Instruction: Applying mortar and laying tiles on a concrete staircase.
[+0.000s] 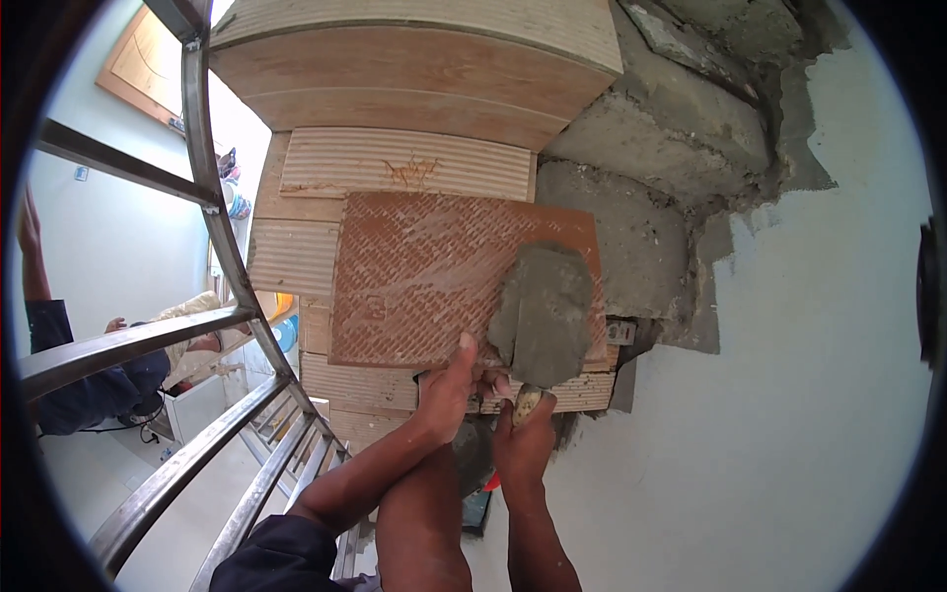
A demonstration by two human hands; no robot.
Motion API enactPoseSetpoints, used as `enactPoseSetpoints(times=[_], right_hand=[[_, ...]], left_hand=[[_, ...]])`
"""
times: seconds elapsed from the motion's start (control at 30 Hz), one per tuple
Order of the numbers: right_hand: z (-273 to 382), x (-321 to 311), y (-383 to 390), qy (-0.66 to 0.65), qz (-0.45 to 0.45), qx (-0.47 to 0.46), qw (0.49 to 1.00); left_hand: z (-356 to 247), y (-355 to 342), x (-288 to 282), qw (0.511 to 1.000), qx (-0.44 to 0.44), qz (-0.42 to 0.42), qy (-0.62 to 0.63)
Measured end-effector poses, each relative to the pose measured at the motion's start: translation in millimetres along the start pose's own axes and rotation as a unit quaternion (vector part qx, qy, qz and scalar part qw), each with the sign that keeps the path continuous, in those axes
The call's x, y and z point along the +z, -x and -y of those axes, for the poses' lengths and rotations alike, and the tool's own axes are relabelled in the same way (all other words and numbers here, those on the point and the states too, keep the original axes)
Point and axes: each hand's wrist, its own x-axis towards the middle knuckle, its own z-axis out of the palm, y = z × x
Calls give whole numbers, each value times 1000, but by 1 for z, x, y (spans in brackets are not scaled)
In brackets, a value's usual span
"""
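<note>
A reddish-brown tile (414, 266) with a ridged, white-dusted back lies flat across the middle. A thick mound of wet grey mortar (543, 306) covers its right part. My left hand (449, 395) grips the tile's near edge, thumb on top and fingers curled beneath. My right hand (523, 444) is closed on a worn trowel handle (525, 403) just below the mortar; the blade is hidden, apparently by mortar. My bare knee (409, 533) shows between my forearms.
Wooden-faced steps (414, 64) rise beyond the tile, with rough concrete steps (631, 237) at right beside a white wall (769, 424). A metal railing (217, 252) runs along the left; past it below, another person (118, 375) works near orange and blue containers.
</note>
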Motion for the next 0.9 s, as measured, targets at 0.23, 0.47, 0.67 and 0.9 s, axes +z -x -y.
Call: enactPoseSetpoints(times=[0.23,0.47,0.67,0.9], right_hand=[[-20,26,-14,-21,-25,1,999],[-31,29,-8,25,-22,-12,999],[-35,30,-3,36,-3,11,999],[-35,31,1,25,-15,-3,1000]], left_hand=[[14,-1,-6,999,-5,-29,23],[23,0,-13,994,19,-25,108],[26,1,-14,986,30,-19,160],[24,3,-12,979,44,-9,197]])
